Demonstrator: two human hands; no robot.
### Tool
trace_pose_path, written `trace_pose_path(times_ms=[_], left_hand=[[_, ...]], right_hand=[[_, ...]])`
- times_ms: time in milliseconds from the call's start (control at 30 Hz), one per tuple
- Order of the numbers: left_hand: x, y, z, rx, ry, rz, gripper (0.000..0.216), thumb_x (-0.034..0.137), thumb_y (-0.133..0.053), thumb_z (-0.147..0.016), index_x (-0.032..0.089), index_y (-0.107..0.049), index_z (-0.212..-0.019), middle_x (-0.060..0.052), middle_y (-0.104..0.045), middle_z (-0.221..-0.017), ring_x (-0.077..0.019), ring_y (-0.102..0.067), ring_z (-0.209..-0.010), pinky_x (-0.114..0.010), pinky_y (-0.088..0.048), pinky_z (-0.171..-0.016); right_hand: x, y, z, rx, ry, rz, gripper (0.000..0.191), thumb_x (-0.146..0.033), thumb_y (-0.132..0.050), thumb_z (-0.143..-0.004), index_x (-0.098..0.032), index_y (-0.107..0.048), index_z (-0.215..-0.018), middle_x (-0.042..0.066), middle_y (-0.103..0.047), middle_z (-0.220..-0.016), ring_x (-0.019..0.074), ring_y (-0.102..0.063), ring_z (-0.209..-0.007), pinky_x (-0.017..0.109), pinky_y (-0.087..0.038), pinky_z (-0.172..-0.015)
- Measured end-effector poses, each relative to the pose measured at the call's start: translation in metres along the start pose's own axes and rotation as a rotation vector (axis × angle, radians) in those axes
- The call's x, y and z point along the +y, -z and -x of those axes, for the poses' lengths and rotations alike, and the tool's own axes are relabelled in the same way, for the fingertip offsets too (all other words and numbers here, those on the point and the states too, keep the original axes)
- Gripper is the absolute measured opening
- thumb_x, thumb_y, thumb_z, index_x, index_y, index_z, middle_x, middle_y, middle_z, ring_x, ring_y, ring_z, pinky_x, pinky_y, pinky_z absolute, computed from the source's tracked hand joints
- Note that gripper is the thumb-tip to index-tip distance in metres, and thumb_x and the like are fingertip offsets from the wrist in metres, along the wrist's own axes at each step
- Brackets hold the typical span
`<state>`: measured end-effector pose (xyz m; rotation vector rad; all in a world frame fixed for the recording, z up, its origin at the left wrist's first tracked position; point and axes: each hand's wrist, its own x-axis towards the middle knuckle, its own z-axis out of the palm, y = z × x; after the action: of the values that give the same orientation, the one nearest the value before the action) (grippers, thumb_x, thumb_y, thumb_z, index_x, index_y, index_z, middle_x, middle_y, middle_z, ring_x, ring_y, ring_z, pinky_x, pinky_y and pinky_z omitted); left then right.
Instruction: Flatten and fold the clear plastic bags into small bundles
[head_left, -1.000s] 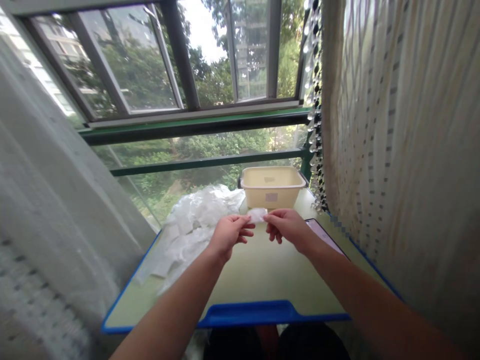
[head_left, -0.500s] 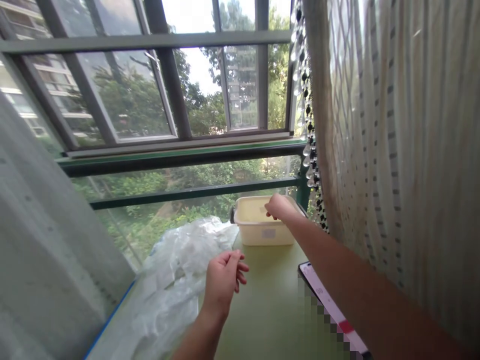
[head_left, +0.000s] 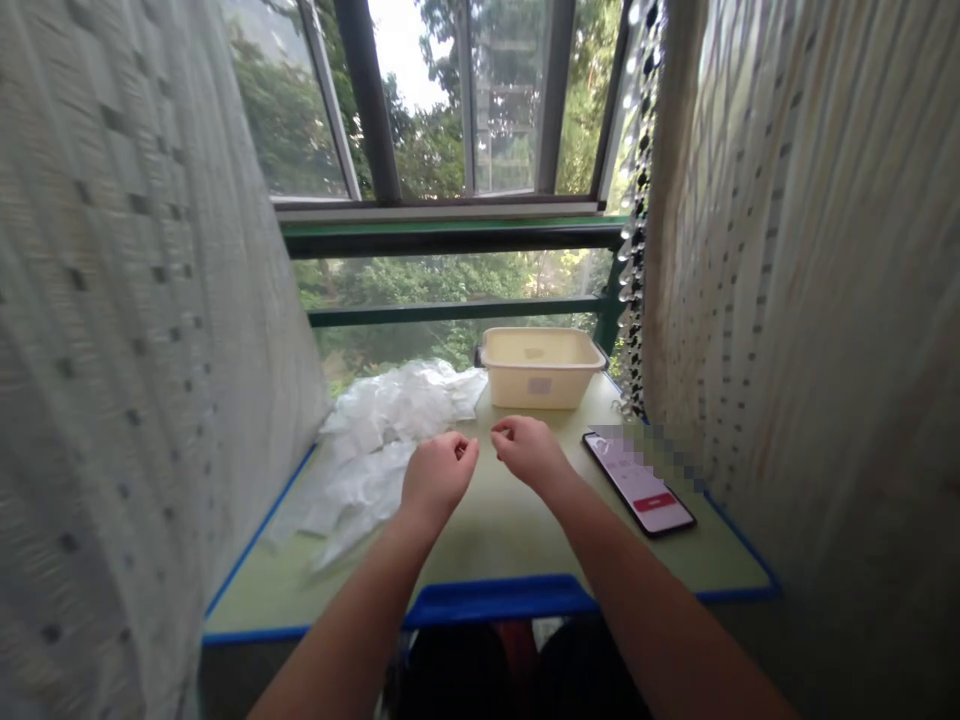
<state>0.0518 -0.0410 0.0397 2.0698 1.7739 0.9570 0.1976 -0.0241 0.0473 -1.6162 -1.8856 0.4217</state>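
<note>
My left hand (head_left: pixel 437 472) and my right hand (head_left: pixel 527 449) hover side by side over the middle of a green table (head_left: pixel 517 525) with a blue edge. Both have their fingers curled in loosely and I see nothing in either. A pile of clear plastic bags (head_left: pixel 379 435) lies just left of my left hand. Behind my hands, a cream plastic tub (head_left: pixel 540 367) stands at the table's far edge. I cannot see what lies inside it.
A phone (head_left: pixel 638 483) with a lit screen lies on the table to the right of my right hand. Curtains hang close on both sides, a bead string (head_left: pixel 634 250) hangs at the right, and a window with a green rail is behind the tub.
A second ago both hands held a small clear bag between them. My right hand then reached into the tub, and now it is back beside my left hand with nothing in it.
</note>
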Motion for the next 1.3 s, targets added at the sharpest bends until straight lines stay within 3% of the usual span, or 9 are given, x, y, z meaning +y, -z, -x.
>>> trace_pose_path(times_ms=[200, 300, 400, 533, 667, 800, 1133, 1200, 1300], left_hand=[[-0.028, -0.017, 0.022, 0.123, -0.176, -0.219, 0.031, 0.033, -0.041, -0.084, 0.019, -0.063, -0.067, -0.007, -0.064, -0.063, -0.0171, -0.058, -0.060, -0.025, -0.034, -0.056], [-0.040, -0.027, 0.029, 0.134, -0.172, -0.231, 0.029, 0.032, -0.045, -0.081, 0.018, -0.062, -0.063, -0.008, -0.064, -0.064, -0.0192, -0.059, -0.063, -0.026, -0.037, -0.059], [-0.047, -0.028, 0.030, 0.244, -0.116, -0.232, 0.030, 0.025, -0.037, -0.085, 0.014, -0.064, -0.090, -0.014, -0.065, -0.087, -0.0246, -0.059, -0.084, -0.033, -0.039, -0.075], [-0.053, -0.029, 0.028, 0.429, -0.064, -0.385, 0.043, 0.019, -0.047, -0.076, 0.010, -0.053, -0.117, -0.019, -0.048, -0.126, -0.0338, -0.034, -0.122, -0.047, -0.025, -0.098], [-0.059, -0.034, 0.027, 0.255, -0.070, -0.435, 0.030, 0.016, -0.047, -0.073, 0.009, -0.063, -0.098, -0.019, -0.061, -0.105, -0.0323, -0.051, -0.105, -0.049, -0.027, -0.096], [-0.060, -0.033, 0.026, 0.237, -0.100, -0.417, 0.027, 0.011, -0.040, -0.078, 0.013, -0.065, -0.088, -0.014, -0.067, -0.084, -0.0255, -0.060, -0.084, -0.042, -0.034, -0.091], [-0.051, -0.029, 0.024, 0.440, -0.240, -0.169, 0.032, 0.024, -0.032, -0.091, 0.015, -0.058, -0.107, -0.011, -0.065, -0.104, -0.0204, -0.058, -0.097, -0.032, -0.036, -0.093], [-0.045, -0.030, 0.026, 0.437, -0.225, -0.098, 0.032, 0.027, -0.031, -0.091, 0.015, -0.058, -0.106, -0.011, -0.065, -0.102, -0.0201, -0.059, -0.094, -0.030, -0.040, -0.086], [-0.029, -0.029, 0.023, 0.408, -0.214, -0.059, 0.029, 0.028, -0.034, -0.091, 0.018, -0.058, -0.104, -0.010, -0.065, -0.100, -0.0196, -0.060, -0.092, -0.028, -0.042, -0.083]], right_hand=[[-0.002, -0.034, 0.017, -0.013, 0.080, -0.006, 0.031, -0.022, -0.050, -0.076, -0.016, -0.064, -0.102, 0.007, -0.068, -0.085, 0.0186, -0.060, -0.083, 0.027, -0.043, -0.079], [0.001, -0.055, 0.020, 0.061, 0.286, 0.005, 0.034, -0.022, -0.044, -0.082, -0.016, -0.061, -0.110, 0.011, -0.058, -0.115, 0.0207, -0.050, -0.108, 0.031, -0.035, -0.095], [0.007, -0.072, 0.021, 0.078, 0.370, -0.004, 0.039, -0.019, -0.035, -0.086, -0.018, -0.055, -0.120, 0.007, -0.050, -0.129, 0.0181, -0.041, -0.119, 0.031, -0.030, -0.101], [0.014, -0.081, 0.026, -0.099, 0.344, 0.057, 0.038, -0.018, -0.041, -0.083, -0.023, -0.058, -0.116, 0.005, -0.052, -0.128, 0.0203, -0.041, -0.121, 0.034, -0.028, -0.103], [0.014, -0.081, 0.028, -0.116, 0.278, -0.006, 0.032, -0.018, -0.043, -0.081, -0.022, -0.064, -0.104, 0.006, -0.059, -0.118, 0.0215, -0.048, -0.113, 0.036, -0.029, -0.101], [0.021, -0.080, 0.013, -0.103, 0.188, -0.163, 0.032, -0.014, -0.046, -0.078, -0.017, -0.063, -0.105, 0.010, -0.061, -0.113, 0.0214, -0.051, -0.109, 0.035, -0.033, -0.099], [0.056, -0.062, -0.010, -0.191, 0.063, -0.661, 0.069, -0.027, -0.064, -0.068, -0.021, -0.036, -0.131, 0.012, -0.053, -0.120, 0.0156, -0.060, -0.092, 0.033, -0.047, -0.082], [0.053, -0.059, -0.006, -0.210, 0.077, -0.836, 0.071, -0.028, -0.069, -0.062, -0.022, -0.041, -0.127, 0.009, -0.053, -0.121, 0.0154, -0.059, -0.092, 0.032, -0.046, -0.083], [0.044, -0.056, -0.002, -0.242, 0.067, -1.106, 0.047, -0.028, -0.073, -0.057, -0.019, -0.059, -0.101, 0.005, -0.062, -0.104, 0.0178, -0.057, -0.094, 0.030, -0.041, -0.088]])
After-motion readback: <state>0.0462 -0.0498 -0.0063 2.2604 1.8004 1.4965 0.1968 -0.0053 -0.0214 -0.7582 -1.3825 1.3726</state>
